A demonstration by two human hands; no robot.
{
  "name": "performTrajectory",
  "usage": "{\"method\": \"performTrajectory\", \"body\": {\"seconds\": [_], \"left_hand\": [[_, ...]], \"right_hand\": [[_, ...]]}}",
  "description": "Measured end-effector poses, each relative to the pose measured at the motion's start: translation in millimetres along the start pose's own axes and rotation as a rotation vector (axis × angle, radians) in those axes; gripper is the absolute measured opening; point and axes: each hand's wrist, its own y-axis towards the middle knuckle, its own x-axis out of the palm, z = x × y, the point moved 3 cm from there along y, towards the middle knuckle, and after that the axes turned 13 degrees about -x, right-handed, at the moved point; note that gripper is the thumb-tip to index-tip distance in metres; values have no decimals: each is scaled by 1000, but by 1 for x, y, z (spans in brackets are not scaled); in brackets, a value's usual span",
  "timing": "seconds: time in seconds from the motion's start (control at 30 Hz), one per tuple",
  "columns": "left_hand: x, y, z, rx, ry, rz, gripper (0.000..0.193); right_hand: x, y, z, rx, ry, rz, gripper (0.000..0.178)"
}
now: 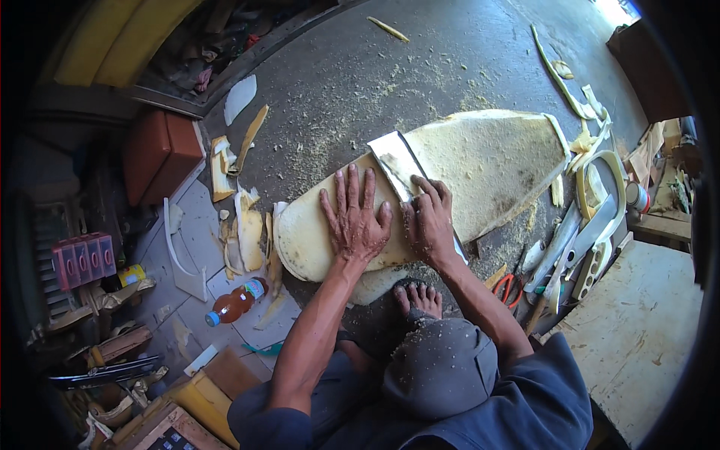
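A long, yellowish foam pad (487,161), shaped like a motorcycle seat, lies slantwise on the dark floor. Across its middle runs a shiny, flat metal strip (396,155) with a dark edge. My left hand (356,227) rests flat on the pad's left part, fingers spread, holding nothing. My right hand (432,223) is closed over the strip, with its fingers curled on the metal; part of the strip is hidden under it. Below the pad's near edge shows a bare foot (420,298).
Foam crumbs and offcuts (249,229) litter the floor. A bottle of brown liquid (236,301) lies at left, near a reddish-brown box (161,157). To the right are red-handled scissors (510,291), long-bladed tools (559,244) and a pale board (626,330).
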Motion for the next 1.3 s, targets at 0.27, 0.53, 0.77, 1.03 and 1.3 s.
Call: {"method": "performTrajectory", "body": {"seconds": [0.27,0.53,0.77,1.03,1.3], "left_hand": [[2,-5,0,-2,-15,-40,72],[-1,-1,13,37,-70,-8,69],[1,3,-2,-7,-18,24,72],[2,-5,-2,-6,-38,-12,70],[1,-14,9,35,-53,-62,69]], "right_hand": [[11,42,13,-21,-2,5,35],[25,94,44,35,-119,28,28],[-2,5,-5,36,-18,22,29],[-8,0,-6,23,-36,18,34],[16,36,35,86,-129,-43,39]]}}
